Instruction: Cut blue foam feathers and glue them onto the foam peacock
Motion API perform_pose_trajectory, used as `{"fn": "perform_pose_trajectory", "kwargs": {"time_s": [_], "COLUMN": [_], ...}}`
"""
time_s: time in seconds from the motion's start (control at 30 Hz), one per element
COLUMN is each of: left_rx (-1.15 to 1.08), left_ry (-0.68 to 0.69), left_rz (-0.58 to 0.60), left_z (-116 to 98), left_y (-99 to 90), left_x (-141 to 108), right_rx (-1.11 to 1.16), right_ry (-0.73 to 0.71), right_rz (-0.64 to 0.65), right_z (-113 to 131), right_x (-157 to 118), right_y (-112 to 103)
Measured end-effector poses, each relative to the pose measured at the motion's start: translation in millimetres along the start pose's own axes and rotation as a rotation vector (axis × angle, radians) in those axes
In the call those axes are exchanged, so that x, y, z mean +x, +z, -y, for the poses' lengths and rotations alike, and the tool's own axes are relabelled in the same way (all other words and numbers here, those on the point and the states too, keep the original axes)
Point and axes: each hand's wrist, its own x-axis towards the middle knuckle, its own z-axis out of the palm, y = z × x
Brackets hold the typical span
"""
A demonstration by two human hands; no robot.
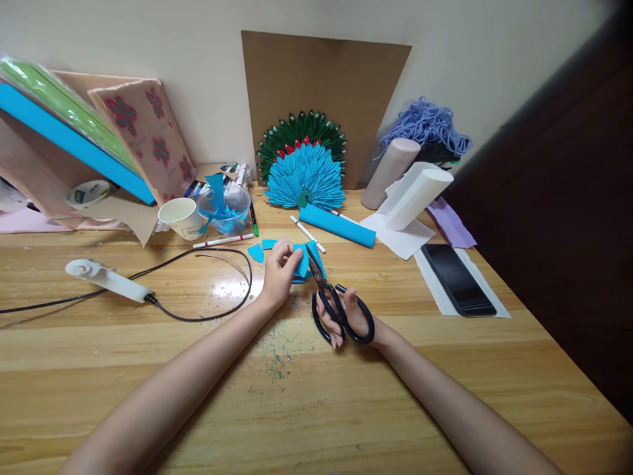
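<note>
Between the thumb and fingers of my left hand [279,272] is a small piece of blue paper [301,262]. My right hand [346,316] has its fingers through the handles of black scissors [332,298]. The scissor blades point up and to the left, just beside the blue paper, slightly apart. More blue paper [316,256] lies behind the blades. A cut blue piece [256,253] rests on the table left of my left hand, with another blue scrap close by.
A blue paper roll [337,225] and white markers [308,234] lie beyond my hands. Behind them a paper peacock [304,165] leans on cardboard. At left are a glue gun [109,280] with its looping cable, a paper cup [180,218] and a tub of scraps [230,214]; a phone [459,280] lies right.
</note>
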Motion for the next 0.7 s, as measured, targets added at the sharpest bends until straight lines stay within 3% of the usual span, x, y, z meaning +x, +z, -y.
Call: {"fn": "perform_pose_trajectory", "kwargs": {"time_s": [0.23,0.53,0.7], "left_rx": [0.019,-0.02,-0.026], "left_ry": [0.01,-0.042,-0.002], "left_rz": [0.007,-0.027,0.017], "left_z": [0,0,1], "left_y": [0.3,0.0,0.1], "left_x": [0,1,1], "right_rx": [0.056,0.088,0.074], "right_ry": [0.031,-0.004,0.001], "right_rz": [0.102,0.066,0.075], "right_z": [-8,-11,-7], "right_x": [7,7,7], "right_y": [-13,-13,-11]}}
